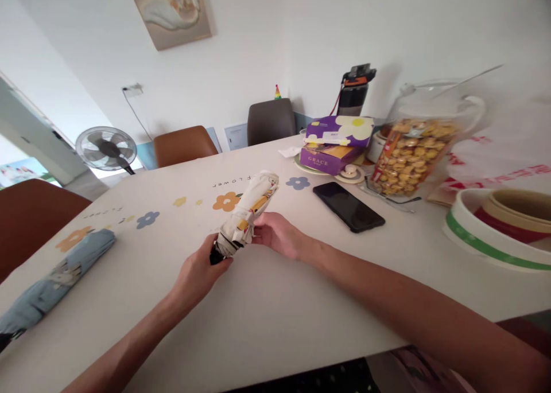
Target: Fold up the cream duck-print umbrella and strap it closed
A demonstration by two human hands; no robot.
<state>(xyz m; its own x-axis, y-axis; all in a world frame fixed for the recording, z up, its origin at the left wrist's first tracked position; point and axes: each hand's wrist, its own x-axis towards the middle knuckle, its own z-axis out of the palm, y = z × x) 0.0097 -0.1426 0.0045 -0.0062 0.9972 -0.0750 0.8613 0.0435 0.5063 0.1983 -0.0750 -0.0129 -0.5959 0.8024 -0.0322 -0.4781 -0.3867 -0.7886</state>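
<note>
- Left hand (200, 273) wraps the black end (216, 256) of the umbrella (244, 214), over the table (275, 307); a loose grip could let it slip.
- Right hand (279, 236), partly curled, touches the cloth (259, 189), how firmly I cannot tell; uneven pressure could loosen it.

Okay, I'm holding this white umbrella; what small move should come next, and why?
Perhaps smooth the white umbrella with your right hand: it rests against the folds, which look uneven there, while your left hand grips the black handle end and should steady it.
</note>
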